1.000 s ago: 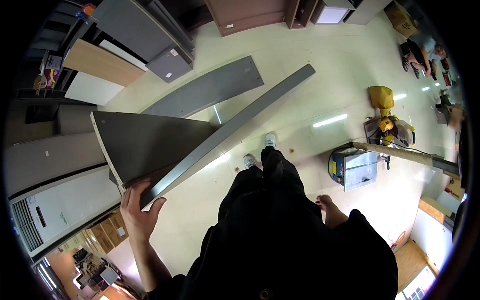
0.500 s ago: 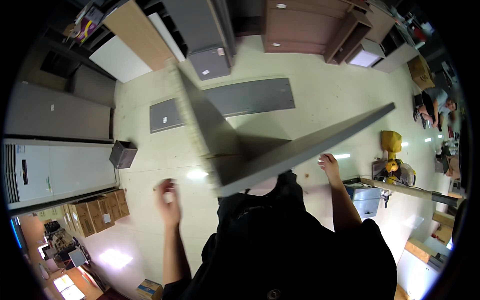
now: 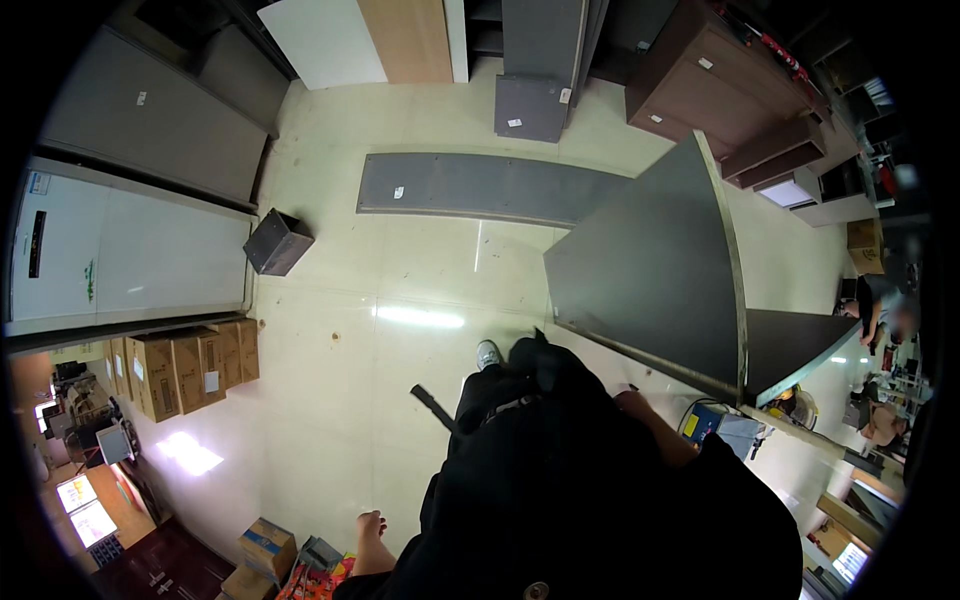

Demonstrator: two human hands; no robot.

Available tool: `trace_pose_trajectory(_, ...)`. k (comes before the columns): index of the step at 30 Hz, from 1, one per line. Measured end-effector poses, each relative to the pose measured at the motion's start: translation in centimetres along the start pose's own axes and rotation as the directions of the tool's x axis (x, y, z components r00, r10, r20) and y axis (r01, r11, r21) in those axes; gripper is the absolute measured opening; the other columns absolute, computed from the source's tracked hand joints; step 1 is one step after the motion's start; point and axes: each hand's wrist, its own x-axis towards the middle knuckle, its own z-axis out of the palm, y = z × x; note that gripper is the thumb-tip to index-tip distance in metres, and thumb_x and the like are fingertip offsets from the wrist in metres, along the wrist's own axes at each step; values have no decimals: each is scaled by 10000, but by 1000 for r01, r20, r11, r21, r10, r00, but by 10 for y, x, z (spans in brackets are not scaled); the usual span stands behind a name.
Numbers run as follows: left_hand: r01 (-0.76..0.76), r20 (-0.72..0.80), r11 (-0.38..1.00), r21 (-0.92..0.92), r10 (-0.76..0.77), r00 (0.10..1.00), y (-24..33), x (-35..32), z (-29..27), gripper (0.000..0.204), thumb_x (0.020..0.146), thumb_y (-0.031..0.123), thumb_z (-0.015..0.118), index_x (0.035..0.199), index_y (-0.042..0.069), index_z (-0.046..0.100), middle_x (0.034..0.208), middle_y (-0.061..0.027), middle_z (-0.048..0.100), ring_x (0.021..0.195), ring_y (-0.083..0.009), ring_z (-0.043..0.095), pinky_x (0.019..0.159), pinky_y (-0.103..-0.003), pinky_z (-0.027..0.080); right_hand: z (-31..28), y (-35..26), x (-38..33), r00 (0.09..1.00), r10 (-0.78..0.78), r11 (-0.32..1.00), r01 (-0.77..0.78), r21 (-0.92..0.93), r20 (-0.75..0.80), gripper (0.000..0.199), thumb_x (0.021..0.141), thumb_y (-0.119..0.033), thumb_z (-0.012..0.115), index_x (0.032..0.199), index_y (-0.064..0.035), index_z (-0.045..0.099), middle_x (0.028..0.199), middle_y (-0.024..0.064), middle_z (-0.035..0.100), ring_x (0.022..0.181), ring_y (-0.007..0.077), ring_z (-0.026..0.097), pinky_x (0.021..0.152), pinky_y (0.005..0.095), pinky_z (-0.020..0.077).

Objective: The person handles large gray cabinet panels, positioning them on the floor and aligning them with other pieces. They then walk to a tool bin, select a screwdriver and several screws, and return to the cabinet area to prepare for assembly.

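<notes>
Two grey boards (image 3: 655, 260) already meet at corner; long board (image 3: 470, 187) lies on floor (image 3: 330, 420), seemingly loose. Our left hand (image 3: 371, 525) half-curled, seemingly empty; right hand (image 3: 632, 403) (partly hidden) we can't tell.

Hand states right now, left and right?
Left hand: fingers curled, nothing visibly held; how closed can't be told.
Right hand: partly hidden; open or closed can't be told.

Loose black top (image 3: 610, 510), black sleeves (image 3: 745, 490), belt (image 3: 512, 405), black trousers (image 3: 565, 375), pale shoe (image 3: 487, 354), round button (image 3: 536, 591)
</notes>
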Motion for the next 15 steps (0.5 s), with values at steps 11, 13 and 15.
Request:
trace_pose_trajectory(11, -955, 576, 294, -22, 785, 228, 464, -232, 197, 231, 905, 148, 581, 1090, 9, 583, 968, -121, 660, 911, -185, 624, 769, -302, 497, 51, -102, 156, 970, 51, 998, -41, 47, -238, 210, 775, -240, 581, 786, -50, 669, 806, 193, 647, 791, 356, 638, 690, 427, 508)
trace_pose_trajectory(13, -963, 632, 268, -30, 751, 189, 521, -246, 201, 218, 908, 139, 577, 1088, 17, 587, 971, -116, 665, 911, -189, 628, 747, -302, 501, 47, -144, 198, 949, 166, 974, -115, 195, -269, 223, 780, -244, 579, 774, -41, 670, 808, 200, 649, 785, 358, 641, 684, 430, 508)
trace_pose_trajectory(15, -952, 640, 257, 164, 707, 301, 570, -244, 191, 216, 910, 149, 575, 1087, 25, 598, 960, -111, 672, 880, -197, 640, 737, -302, 504, 33, -186, 225, 919, 217, 959, -137, 248, -330, 242, 781, -257, 576, 764, -36, 672, 805, 210, 651, 787, 363, 644, 692, 437, 511)
